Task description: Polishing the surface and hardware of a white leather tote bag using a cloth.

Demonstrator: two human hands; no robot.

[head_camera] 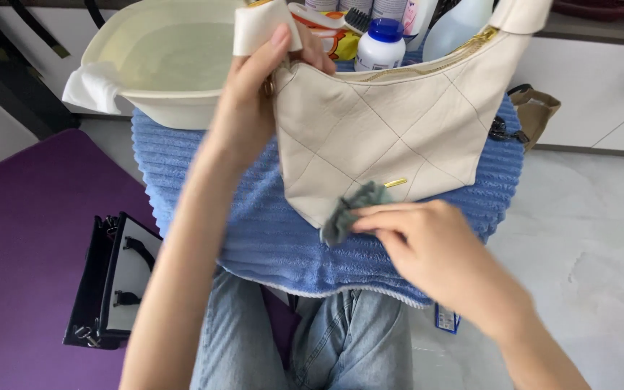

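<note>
Right hand (438, 249): nearest the camera, grip pinched on a small grey-green cloth (348, 213), fingertips pressed together over its bunched end.
Cloth: touching the lower corner of the cream quilted bag (370, 137), just below a small gold bar on the front panel.
Wiping, as a judgement: best done with light, short strokes along the stitched diamond lines rather than across them, with the cloth kept flat under the fingertips, not balled, so that pressure spreads evenly.
Bag: held upright above the blue ribbed towel (269, 238), bottom corner hanging near the towel's front edge, zip edge uppermost.
Left hand (254, 101): raised, grip closed around the bag's strap end at the upper left corner, thumb on top.
Holding, as a judgement: panel better kept taut from that corner so the leather does not fold under the cloth; a slack panel would let the cloth skid.
Towel: spread over the lap, jeans (305, 339) showing below its front edge.
Left of the towel: black and white bag (113, 282) lying on a purple mat (23, 253).
Far edge of the towel: pale basin (160, 65) holding water, a white rag (92, 87) draped over its left rim.
Beside the basin, far right: white bottle with a blue cap (380, 43) among other bottles and a brush, partly hidden by the cream bag.
Risk, as a judgement: drips from an over-wet cloth could mark the seams; worth wringing first.
</note>
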